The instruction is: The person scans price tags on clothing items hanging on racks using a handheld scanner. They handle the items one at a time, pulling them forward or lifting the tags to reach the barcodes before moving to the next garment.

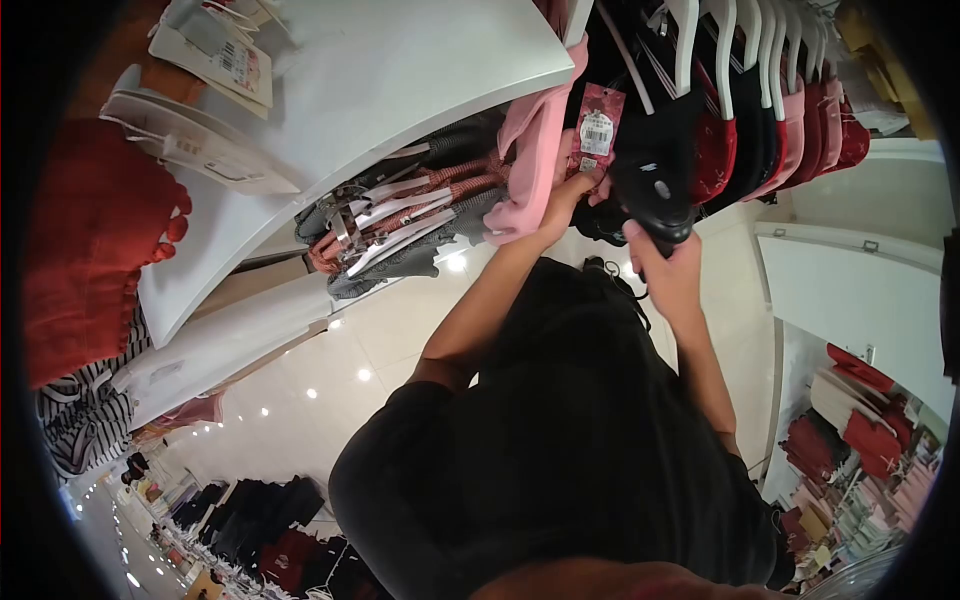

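Observation:
A black handheld barcode scanner is held by its handle in my right hand, whose fingers are wrapped around it. Its head is close beside a pink-red price tag with a white barcode sticker. My left hand pinches the lower end of that tag, with some fingers hidden behind it. Pink garments hang right next to my left hand. Behind the scanner is a dark garment on the rail.
Red, pink and black clothes hang on white hangers at the upper right. A white shelf curves across the upper left, with clipped garments under it. Red folded clothing lies at the left. Pale tiled floor shows below.

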A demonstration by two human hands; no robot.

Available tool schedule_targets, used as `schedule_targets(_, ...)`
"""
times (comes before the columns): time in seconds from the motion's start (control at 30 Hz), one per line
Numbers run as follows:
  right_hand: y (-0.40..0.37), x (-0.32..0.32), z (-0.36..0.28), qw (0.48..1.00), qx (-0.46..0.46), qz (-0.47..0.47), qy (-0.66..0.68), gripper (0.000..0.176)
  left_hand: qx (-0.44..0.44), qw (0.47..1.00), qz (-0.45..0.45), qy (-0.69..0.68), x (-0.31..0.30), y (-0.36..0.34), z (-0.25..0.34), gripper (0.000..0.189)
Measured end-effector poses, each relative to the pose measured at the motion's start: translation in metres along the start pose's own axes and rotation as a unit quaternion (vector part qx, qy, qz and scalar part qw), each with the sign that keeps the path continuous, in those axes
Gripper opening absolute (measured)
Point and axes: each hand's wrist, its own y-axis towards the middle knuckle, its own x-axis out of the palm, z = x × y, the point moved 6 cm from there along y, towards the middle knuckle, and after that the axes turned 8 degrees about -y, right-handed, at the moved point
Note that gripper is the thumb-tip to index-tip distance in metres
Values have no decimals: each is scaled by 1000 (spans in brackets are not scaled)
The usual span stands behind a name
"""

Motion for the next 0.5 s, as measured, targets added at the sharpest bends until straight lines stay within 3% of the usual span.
schedule_targets(0.2, 5, -12, -1, 999, -36, -11, 8, 13, 8, 996, -17, -88, 22, 0, 25, 38)
schedule_targets(0.33, 5, -6, -12, 997, -37, -39, -46, 14, 2, 998, -13, -59, 17, 0, 19, 38)
schedule_targets(0.5, 9, -7, -12, 998, -44, -9, -36, 16, -6, 997, -24, -74, 15, 2, 20, 38)
